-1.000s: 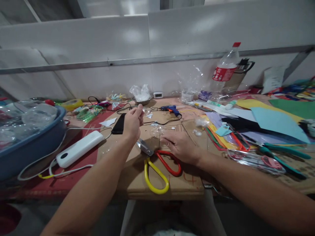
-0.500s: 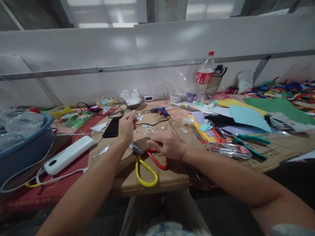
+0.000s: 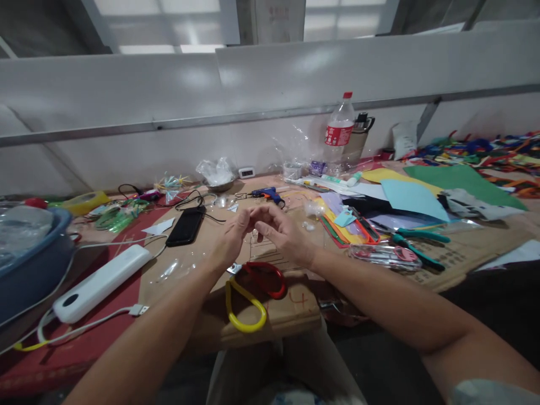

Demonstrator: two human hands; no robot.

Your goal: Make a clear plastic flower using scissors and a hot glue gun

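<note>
My left hand [image 3: 235, 239] and my right hand [image 3: 283, 233] meet over the cardboard, their fingertips curled towards each other. Both look closed in a pinch. A tiny pale, see-through bit shows between them, too small to name; the fingers hide the rest. Just below and nearer to me lie big scissors with one yellow handle [image 3: 248, 328] and one red handle [image 3: 276, 288]. The left wrist partly covers their blades. Left of my left hand, a black phone [image 3: 185, 226] rests flat on the cardboard.
A white power bank [image 3: 103, 284] with cables and a blue basin [image 3: 31, 253] stand at left. Behind the hands lies a blue glue gun [image 3: 269, 194]. Green-handled pliers [image 3: 417, 247], a clear plastic case [image 3: 383, 256], coloured sheets [image 3: 413, 198] and a bottle [image 3: 340, 132] fill the right.
My hands have come together; the right has moved up and the left down a little. The view has shifted slightly, and more of the red scissor handle shows.
</note>
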